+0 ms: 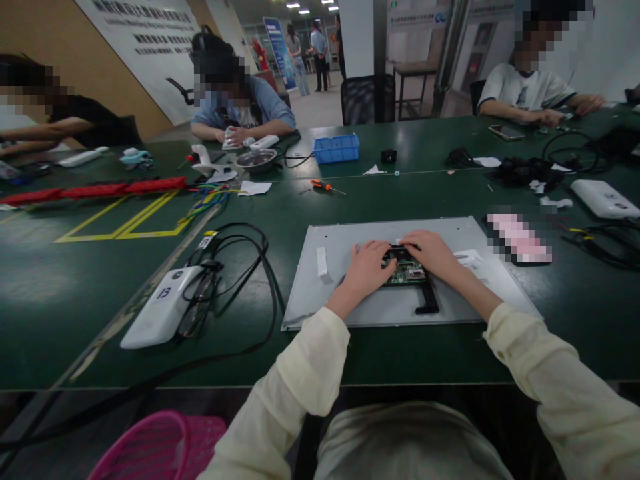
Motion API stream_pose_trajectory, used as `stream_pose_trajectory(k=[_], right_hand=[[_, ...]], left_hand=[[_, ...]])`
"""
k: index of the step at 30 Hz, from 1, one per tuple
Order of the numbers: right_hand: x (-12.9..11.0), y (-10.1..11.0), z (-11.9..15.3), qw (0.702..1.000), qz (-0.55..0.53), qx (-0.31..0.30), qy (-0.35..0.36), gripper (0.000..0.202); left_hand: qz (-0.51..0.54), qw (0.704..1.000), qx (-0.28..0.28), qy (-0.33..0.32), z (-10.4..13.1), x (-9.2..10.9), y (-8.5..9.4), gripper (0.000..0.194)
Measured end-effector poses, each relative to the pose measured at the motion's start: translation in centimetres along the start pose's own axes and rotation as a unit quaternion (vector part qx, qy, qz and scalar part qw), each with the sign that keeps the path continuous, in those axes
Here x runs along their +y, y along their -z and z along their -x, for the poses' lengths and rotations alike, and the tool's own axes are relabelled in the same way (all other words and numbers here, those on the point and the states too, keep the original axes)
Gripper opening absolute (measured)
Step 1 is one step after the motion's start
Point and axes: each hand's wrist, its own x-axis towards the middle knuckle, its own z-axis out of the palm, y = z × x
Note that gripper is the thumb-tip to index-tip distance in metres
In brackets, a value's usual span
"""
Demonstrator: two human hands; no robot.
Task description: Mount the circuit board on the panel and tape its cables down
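Observation:
A green circuit board in a black frame lies on a pale grey panel. My left hand rests at the board's left side, its fingers curled over the frame's upper left part. At the upper right edge, my right hand has its fingertips on the frame. Both hands appear closed on the black frame, though some fingertips are hidden. A white strip lies on the panel left of my left hand, and white paper lies partly behind my right forearm.
Left of the panel are a white power bank and looped black cables. An orange screwdriver, a blue basket and a metal bowl stand beyond. A phone lies right. Three people sit across the table.

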Motion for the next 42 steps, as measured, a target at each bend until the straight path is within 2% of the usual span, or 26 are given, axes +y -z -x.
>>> stream_pose_trajectory(k=[3, 8, 18, 23, 26, 28, 31, 33, 37, 42], right_hand=[[0.1, -0.1, 0.0, 1.000, -0.001, 0.015, -0.006, 0.026], [0.1, -0.1, 0.0, 1.000, -0.005, -0.001, 0.007, 0.026], [-0.3, -0.1, 0.4, 1.000, -0.018, 0.010, 0.013, 0.033], [-0.3, 1.8, 1.0, 0.999, -0.012, 0.031, -0.009, 0.035], [1.2, 3.7, 2.4, 0.998, 0.009, 0.042, -0.050, 0.033], [2.9, 5.1, 3.6, 0.995, 0.017, 0.021, -0.092, 0.030], [5.4, 6.9, 5.3, 0.985, 0.020, -0.061, -0.159, 0.028], [6.3, 8.0, 6.0, 0.977, 0.011, -0.083, -0.197, 0.030], [6.6, 9.2, 6.6, 0.966, -0.003, -0.121, -0.230, 0.034], [6.3, 9.4, 6.9, 0.949, 0.010, -0.170, -0.264, 0.035]], left_hand=[[0.002, 1.000, 0.001, -0.001, 0.0, 0.0, 0.0, 0.029], [0.005, 1.000, 0.007, -0.002, 0.0, 0.0, 0.0, 0.028], [-0.007, 1.000, -0.002, 0.015, 0.1, 0.2, 0.0, 0.030], [-0.018, 1.000, 0.001, 0.015, 0.2, 0.3, 0.1, 0.032], [-0.026, 1.000, 0.010, 0.010, 0.3, 0.5, 0.4, 0.032], [-0.031, 0.999, 0.021, -0.003, 0.4, 0.8, 0.7, 0.032], [-0.039, 0.997, 0.031, -0.050, 0.7, 1.6, 1.1, 0.035], [-0.046, 0.995, 0.026, -0.087, 1.0, 2.2, 1.2, 0.036], [-0.050, 0.989, -0.008, -0.139, 1.2, 3.0, 1.1, 0.037], [-0.050, 0.984, -0.034, -0.165, 1.1, 3.0, 0.9, 0.035]])
